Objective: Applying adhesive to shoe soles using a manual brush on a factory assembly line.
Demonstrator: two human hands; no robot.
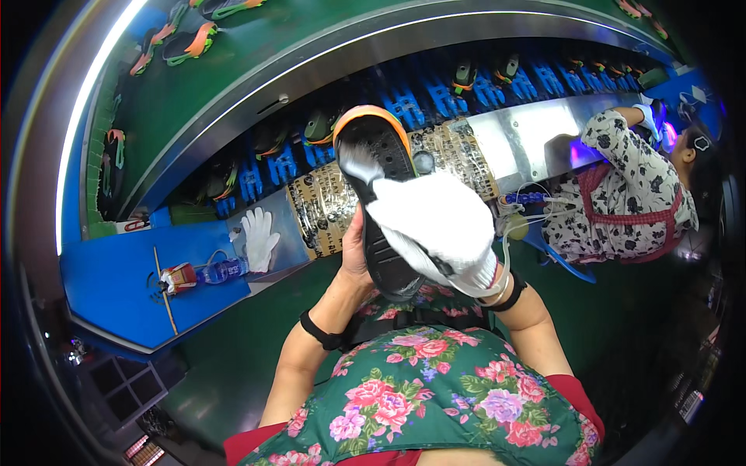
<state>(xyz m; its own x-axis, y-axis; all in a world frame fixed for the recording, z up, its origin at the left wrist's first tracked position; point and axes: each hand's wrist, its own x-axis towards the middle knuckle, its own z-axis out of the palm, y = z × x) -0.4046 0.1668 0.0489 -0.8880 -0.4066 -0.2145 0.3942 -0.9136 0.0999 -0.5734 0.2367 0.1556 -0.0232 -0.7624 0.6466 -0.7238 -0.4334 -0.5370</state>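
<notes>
A black shoe (385, 256) with an orange rim at its far end stands up lengthwise in front of my chest. My left hand (355, 250), bare, grips its left edge from below, the fingers mostly hidden behind it. My right hand (435, 221), in a white knitted glove, is closed over the shoe's right side. From its fingers a brush (361, 165) with pale bristles, smeared by motion, reaches onto the black inside near the orange end. The glove hides the brush handle and part of the shoe.
Beyond my hands runs a metal ledge partly wrapped in brown tape (315, 213); behind it stand blue racks (284, 167) with shoes. A blue side table (109, 272) holds a white glove (259, 237) and a bottle (221, 270). At right, a co-worker (622, 190) sits.
</notes>
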